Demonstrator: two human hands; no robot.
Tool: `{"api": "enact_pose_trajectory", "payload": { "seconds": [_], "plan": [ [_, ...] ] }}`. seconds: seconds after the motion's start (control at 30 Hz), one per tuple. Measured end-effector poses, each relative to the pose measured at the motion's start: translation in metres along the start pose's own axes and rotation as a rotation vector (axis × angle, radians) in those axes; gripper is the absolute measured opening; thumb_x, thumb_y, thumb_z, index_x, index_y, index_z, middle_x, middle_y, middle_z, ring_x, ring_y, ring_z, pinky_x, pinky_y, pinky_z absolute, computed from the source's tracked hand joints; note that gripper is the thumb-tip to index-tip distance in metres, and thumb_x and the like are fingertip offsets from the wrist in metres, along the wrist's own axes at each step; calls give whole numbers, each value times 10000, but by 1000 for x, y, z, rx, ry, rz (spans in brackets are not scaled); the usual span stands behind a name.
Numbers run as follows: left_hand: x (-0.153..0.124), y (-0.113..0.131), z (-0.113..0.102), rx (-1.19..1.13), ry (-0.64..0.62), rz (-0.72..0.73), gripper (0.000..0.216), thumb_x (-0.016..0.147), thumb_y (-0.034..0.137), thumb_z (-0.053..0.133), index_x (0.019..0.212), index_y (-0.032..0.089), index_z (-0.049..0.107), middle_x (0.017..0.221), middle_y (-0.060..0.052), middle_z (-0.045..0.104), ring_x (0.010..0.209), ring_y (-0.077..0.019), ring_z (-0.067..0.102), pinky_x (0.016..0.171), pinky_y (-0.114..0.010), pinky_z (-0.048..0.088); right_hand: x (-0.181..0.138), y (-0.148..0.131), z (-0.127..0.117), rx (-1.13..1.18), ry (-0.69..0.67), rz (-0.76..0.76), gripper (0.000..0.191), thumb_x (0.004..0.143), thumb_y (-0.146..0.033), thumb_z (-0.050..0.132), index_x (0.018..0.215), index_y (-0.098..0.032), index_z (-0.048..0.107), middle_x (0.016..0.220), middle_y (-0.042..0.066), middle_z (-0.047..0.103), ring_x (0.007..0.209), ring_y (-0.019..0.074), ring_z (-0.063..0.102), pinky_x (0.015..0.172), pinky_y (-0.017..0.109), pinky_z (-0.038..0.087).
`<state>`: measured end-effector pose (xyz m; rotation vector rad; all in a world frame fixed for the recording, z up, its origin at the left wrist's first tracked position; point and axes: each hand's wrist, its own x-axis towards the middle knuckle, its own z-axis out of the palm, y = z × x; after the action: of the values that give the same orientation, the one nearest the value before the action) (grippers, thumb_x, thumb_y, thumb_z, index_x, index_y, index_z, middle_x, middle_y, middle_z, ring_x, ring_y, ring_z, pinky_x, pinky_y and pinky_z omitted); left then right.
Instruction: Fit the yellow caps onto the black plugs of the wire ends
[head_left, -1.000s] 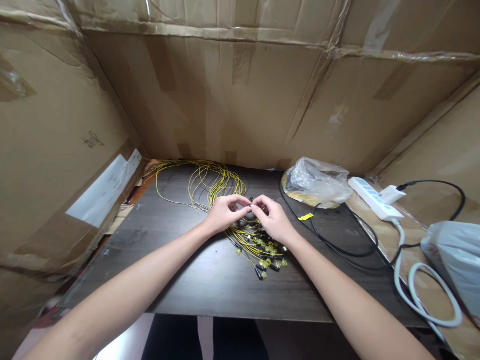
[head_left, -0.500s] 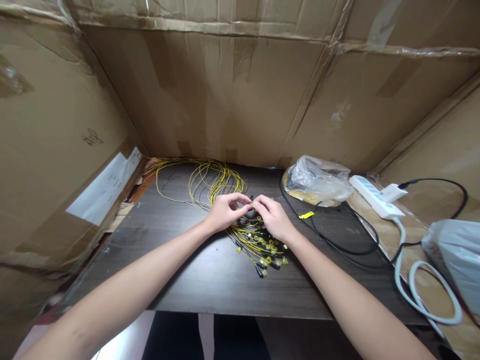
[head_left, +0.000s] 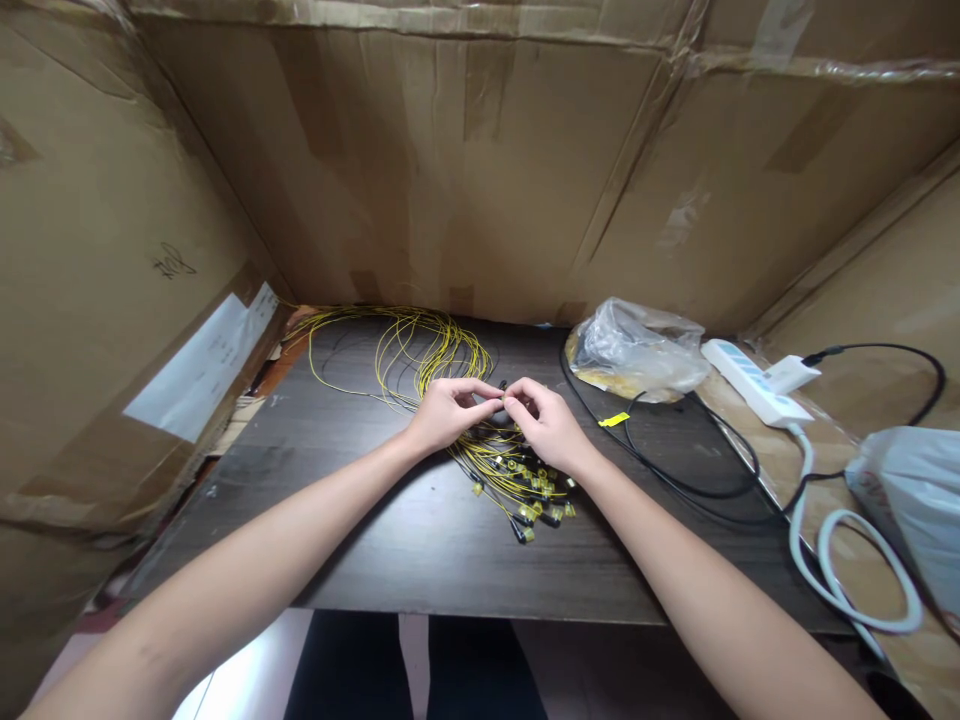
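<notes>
My left hand (head_left: 448, 412) and my right hand (head_left: 545, 424) meet fingertip to fingertip over the table. Both are closed in a pinch on a small cable connector (head_left: 504, 387), mostly hidden by the fingers; a dark bit of it shows between them. Below and between my hands lies a fanned bundle of thin yellow cables (head_left: 480, 468). Their loose ends carry black connectors with clear yellow caps (head_left: 541, 484). Behind my left hand, the same yellow cables run back in loose coils (head_left: 442, 350) toward the far left corner.
Cardboard walls (head_left: 450, 170) enclose the dark wooden table (head_left: 360, 540). At the back right sits a clear plastic bag (head_left: 637, 345). A black cable (head_left: 675, 490) with a yellow tag (head_left: 614, 420) curves beside my right arm. Farther right are a white power strip (head_left: 754, 385) and a white bag (head_left: 911, 500).
The camera view has tilted slightly downward. My hands stay together at the connector, with the fingers shifted a little; the cables lie as before.
</notes>
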<state>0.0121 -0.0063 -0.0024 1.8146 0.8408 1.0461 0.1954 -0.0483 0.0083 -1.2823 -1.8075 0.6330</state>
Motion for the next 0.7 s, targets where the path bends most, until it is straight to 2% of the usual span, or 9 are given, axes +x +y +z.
{"api": "enact_pose_trajectory", "payload": {
  "seconds": [0.3, 0.43, 0.6, 0.7],
  "plan": [
    [1, 5, 0, 26, 26, -12, 251, 811, 332, 736, 947, 126, 782, 811, -59, 750, 560, -90, 526, 522, -201, 416, -1, -4, 1, 51, 30, 7, 195, 935, -350, 505, 835, -195, 570, 754, 12, 576, 662, 155, 502, 633, 286, 390],
    [0, 5, 0, 45, 16, -2, 228, 824, 328, 721, 923, 130, 779, 800, -54, 751, 556, -92, 539, 535, -206, 439, 0, -4, 2, 29, 20, 17, 206, 941, -348, 497, 815, -198, 563, 728, 4, 566, 655, 155, 495, 629, 285, 379],
    [-1, 7, 1, 58, 3, 13, 214, 833, 322, 706, 918, 136, 769, 756, -40, 739, 549, -93, 551, 535, -202, 447, 1, -2, 2, 27, -41, 1, 340, 993, -370, 406, 718, -204, 517, 684, 5, 552, 673, 163, 509, 657, 292, 382],
    [-1, 7, 1, 56, 4, 4, 208, 818, 316, 712, 903, 133, 759, 764, -40, 733, 551, -89, 549, 530, -196, 440, 0, -1, 2, 35, -40, 1, 321, 991, -368, 416, 743, -204, 537, 711, 11, 573, 687, 166, 522, 665, 294, 391]
  ]
}}
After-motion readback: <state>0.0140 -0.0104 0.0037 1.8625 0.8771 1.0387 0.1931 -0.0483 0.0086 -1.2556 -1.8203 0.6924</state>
